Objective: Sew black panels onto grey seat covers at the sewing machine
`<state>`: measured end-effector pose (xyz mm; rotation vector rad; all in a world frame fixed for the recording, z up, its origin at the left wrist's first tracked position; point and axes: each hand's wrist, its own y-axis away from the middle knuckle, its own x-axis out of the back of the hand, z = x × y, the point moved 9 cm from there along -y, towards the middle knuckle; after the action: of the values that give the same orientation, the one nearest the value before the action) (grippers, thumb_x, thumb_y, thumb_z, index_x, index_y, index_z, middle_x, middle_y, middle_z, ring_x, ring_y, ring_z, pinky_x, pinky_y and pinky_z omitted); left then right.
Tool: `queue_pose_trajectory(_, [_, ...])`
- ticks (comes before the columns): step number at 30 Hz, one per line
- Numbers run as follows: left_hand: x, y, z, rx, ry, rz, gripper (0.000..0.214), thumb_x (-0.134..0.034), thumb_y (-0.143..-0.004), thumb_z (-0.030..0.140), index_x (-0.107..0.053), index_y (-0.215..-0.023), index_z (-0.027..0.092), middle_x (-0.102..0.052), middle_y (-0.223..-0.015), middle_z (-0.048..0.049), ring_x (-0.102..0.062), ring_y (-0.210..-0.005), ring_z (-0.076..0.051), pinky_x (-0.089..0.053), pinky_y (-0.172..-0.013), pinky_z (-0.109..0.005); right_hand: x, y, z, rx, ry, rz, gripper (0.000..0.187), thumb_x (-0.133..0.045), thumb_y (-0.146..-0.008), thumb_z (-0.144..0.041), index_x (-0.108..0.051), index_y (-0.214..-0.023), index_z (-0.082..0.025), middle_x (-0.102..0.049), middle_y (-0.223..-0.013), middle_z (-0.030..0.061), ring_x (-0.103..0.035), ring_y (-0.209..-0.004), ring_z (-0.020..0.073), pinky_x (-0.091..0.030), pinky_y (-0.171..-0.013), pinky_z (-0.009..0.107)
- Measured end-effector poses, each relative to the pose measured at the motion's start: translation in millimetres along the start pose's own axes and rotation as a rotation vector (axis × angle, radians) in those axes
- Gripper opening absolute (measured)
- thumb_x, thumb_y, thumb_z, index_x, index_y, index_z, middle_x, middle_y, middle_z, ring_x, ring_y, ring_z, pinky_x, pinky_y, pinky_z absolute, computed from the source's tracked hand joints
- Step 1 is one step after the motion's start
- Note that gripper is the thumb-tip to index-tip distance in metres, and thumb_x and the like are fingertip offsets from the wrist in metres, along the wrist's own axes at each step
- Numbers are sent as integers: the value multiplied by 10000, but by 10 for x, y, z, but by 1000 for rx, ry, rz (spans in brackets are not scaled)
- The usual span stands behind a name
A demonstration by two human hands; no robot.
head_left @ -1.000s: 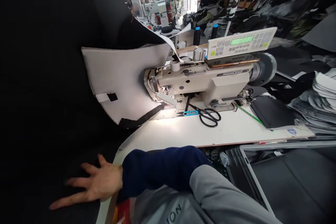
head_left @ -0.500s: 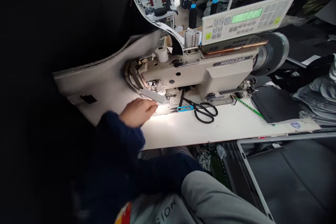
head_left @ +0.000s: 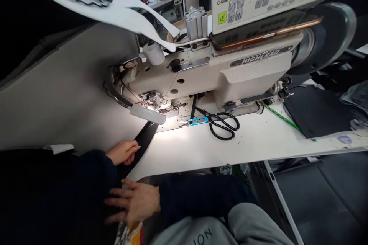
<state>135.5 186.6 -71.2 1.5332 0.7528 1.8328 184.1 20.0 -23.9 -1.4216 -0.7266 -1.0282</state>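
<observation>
- Pinching black strip [head_left: 145,138] with left hand [head_left: 123,153], fingers curled closed on it, probably to steady the edge near the sewing machine [head_left: 201,71].
- Fanning right hand [head_left: 143,201] just below, fingers apart, touch unclear.
- Placed right of the needle area [head_left: 155,103], probably for quick reach: scissors [head_left: 209,116], handles over the desk [head_left: 184,151].
- Bowed up left of sewing machine: grey panel [head_left: 74,84], broad, smooth; black strip dull along lower edge.
</observation>
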Motion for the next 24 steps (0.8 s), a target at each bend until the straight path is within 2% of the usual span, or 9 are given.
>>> queue_pose_trajectory(1, [34,27,77,-5,-111,29,410,-227,-875,530,-453,-763,206,-639,-658,-55,-628,-567,-216,-479,-562,-309,36,-33,129,-64,-37,81,406,-319,-986,-365,-431,-1375,-322,-417,-1457,27,-351,-1340,229,-229,-1103,471])
queue_pose_trajectory(3, [318,72,331,-62,-396,245,417,-228,-895,498,-485,-751,203,-660,-764,-92,-654,-727,-268,-483,-659,-360,56,-152,357,-192,-117,203,372,-326,-982,-245,-491,-1315,-260,-481,-1388,53,-407,-1277,235,-326,-1023,464])
queue_pose_trajectory(6, [785,64,730,-197,-607,586,359,-308,-890,478,-528,-884,195,-646,-1006,-141,-601,-1010,-316,-458,-800,-390,-107,-377,644,-424,-225,184,320,-326,-971,-199,-523,-1222,-192,-578,-1188,100,-549,-1017,238,-429,-728,380])
queue_pose_trajectory(9, [918,-242,745,-223,-519,499,312,-434,-831,469,-538,-895,182,-650,-944,-125,-612,-932,-287,-455,-780,-349,-294,-466,754,-538,-279,69,204,-378,-939,-192,-554,-1010,-117,-599,-894,98,-545,-783,206,-373,-608,335])
queue_pose_trajectory(13, [746,-481,643,-321,-128,276,274,-546,-744,462,-526,-746,189,-583,-684,-12,-576,-706,-204,-428,-652,-275,-294,-208,644,-448,-367,6,146,-498,-889,-296,-539,-908,-157,-566,-900,56,-501,-800,197,-364,-639,343])
queue_pose_trajectory(17, [261,-458,603,-343,649,27,414,-587,-730,558,-503,-813,162,-555,-665,11,-519,-579,-130,-399,-525,-226,-86,369,500,-370,-430,-43,152,-584,-826,-309,-532,-871,-173,-563,-905,28,-474,-810,186,-367,-671,346])
queue_pose_trajectory(20, [67,-430,594,-309,890,79,454,-582,-734,598,-471,-819,166,-509,-587,34,-448,-454,-95,-364,-434,-211,108,727,496,-335,-408,-76,95,-540,-863,-281,-545,-866,-186,-583,-936,42,-501,-849,194,-381,-706,346])
queue_pose_trajectory(22, [62,-418,592,-289,793,156,433,-556,-759,590,-486,-858,174,-491,-550,47,-431,-412,-99,-356,-398,-214,220,858,594,-342,-308,-73,123,-461,-917,-260,-561,-909,-188,-595,-1066,88,-535,-964,225,-398,-800,386])
queue_pose_trajectory(24, [198,-376,556,-261,559,338,410,-556,-785,532,-517,-998,184,-528,-588,41,-484,-454,-122,-399,-431,-227,272,907,749,-384,-132,-85,205,-398,-945,-239,-564,-1030,-153,-547,-1241,176,-529,-1106,284,-372,-914,482])
